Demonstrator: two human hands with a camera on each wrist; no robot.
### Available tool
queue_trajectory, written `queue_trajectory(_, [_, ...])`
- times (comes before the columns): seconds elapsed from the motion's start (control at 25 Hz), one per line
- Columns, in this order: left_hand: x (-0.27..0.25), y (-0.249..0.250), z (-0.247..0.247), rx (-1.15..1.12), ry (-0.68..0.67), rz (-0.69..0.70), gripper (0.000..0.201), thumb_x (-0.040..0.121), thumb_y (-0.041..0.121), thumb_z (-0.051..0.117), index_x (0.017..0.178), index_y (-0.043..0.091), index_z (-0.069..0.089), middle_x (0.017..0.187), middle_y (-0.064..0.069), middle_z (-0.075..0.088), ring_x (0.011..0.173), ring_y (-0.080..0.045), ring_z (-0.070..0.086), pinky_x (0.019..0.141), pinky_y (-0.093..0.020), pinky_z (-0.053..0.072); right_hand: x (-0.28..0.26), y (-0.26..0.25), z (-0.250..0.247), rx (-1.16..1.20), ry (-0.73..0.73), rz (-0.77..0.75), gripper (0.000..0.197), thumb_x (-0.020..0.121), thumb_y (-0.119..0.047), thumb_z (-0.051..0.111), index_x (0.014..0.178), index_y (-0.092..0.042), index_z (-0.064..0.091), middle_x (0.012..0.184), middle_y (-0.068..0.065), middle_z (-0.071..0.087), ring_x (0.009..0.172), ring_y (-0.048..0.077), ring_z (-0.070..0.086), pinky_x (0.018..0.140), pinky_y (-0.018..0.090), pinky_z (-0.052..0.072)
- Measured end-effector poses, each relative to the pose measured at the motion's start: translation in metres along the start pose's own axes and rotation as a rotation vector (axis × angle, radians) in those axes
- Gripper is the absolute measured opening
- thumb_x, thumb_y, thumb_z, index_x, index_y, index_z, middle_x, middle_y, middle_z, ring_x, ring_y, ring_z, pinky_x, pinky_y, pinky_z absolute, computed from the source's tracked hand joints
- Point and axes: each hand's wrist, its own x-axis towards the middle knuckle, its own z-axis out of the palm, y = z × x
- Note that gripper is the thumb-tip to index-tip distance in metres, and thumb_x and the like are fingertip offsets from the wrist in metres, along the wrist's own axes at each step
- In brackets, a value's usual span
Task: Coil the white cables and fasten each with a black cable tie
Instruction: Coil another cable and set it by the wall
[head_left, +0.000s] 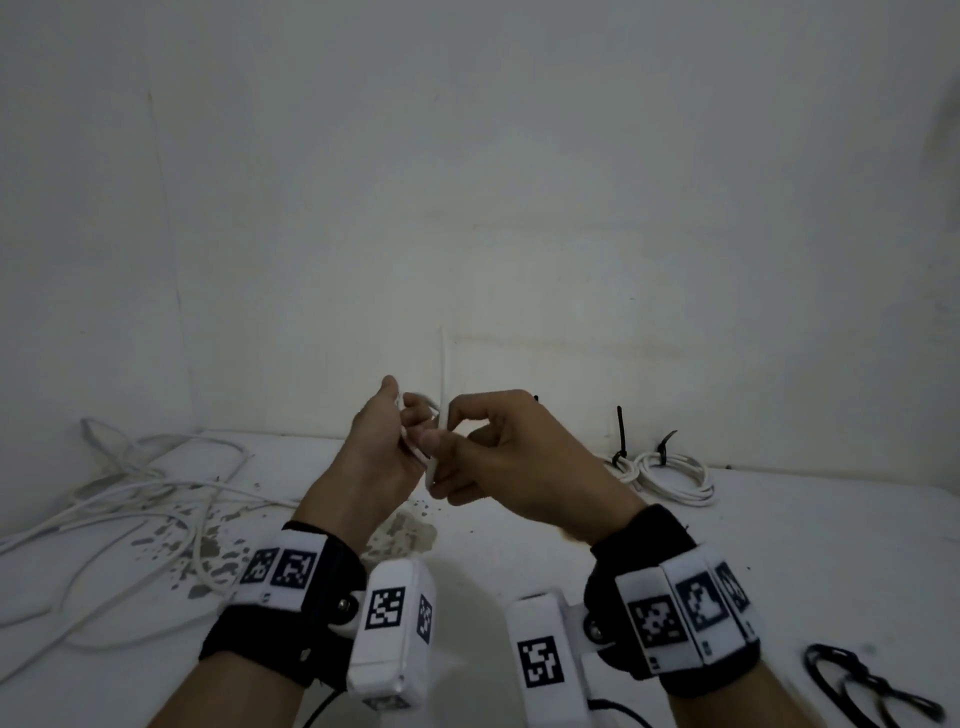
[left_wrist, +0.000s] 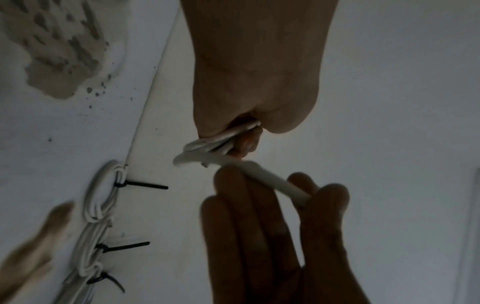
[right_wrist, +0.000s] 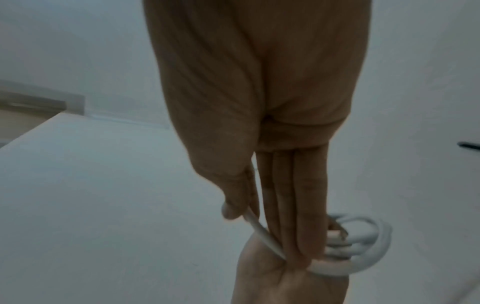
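Mid-task: left hand (head_left: 382, 447) grips a small white coil (left_wrist: 207, 142), right hand (head_left: 498, 457) pinches its free end; tied coils (head_left: 670, 475) far right, loose cables (head_left: 130, 499) left on bench (head_left: 779, 545), spare ties (head_left: 862, 680) near right.

Both forearms are bare. Each wrist carries a wide black fabric wrist strap (head_left: 291, 631) fitted with white rectangular marker blocks (head_left: 280, 571) printed with black square codes. A white box-shaped camera housing (head_left: 392, 631), also coded, hangs at 3 o'clock of the left strap on a silver screw joint (head_left: 344, 605); a matching white housing (head_left: 543, 662) sits at 9 o'clock of the right strap.
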Motion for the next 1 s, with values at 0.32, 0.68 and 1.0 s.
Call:
queue_trajectory(0.32, [-0.021,-0.02,0.019,0.438,-0.163,-0.001,0.05,0.106,0.043,0.033,0.086,0.011,0.066,0.061,-0.002,0.065,0.052,-0.012,0.063,0.05,-0.024,0.047,0.001,0.014,-0.007,0.466,0.149,0.168,0.031,0.096,-0.018,0.064,0.107,0.012,0.06,0.094,0.034,0.071,0.084,0.042,0.072,0.078,0.041,0.063])
queue_trajectory(0.68, [-0.025,-0.025,0.025,0.639,-0.242,-0.014,0.042,0.104,0.047,0.036,0.078,0.016,0.046,0.052,0.004,0.026,0.041,-0.009,0.016,0.039,-0.022,0.017,0.005,0.027,-0.023,0.576,0.446,0.189,0.021,0.086,-0.012,0.077,0.098,0.002,0.067,0.086,0.023,0.074,0.074,0.031,0.074,0.069,0.034,0.063])
queue_trajectory(1.0, [-0.026,-0.014,0.017,0.689,-0.184,0.005,0.046,0.099,0.052,0.045,0.066,0.021,0.039,0.051,0.006,0.021,0.043,-0.011,0.013,0.041,-0.024,0.012,0.008,0.04,-0.024,-0.11,0.639,0.251,0.089,0.067,-0.059,0.083,0.13,-0.024,0.031,0.122,0.001,0.03,0.099,0.015,0.05,0.077,0.025,0.049])
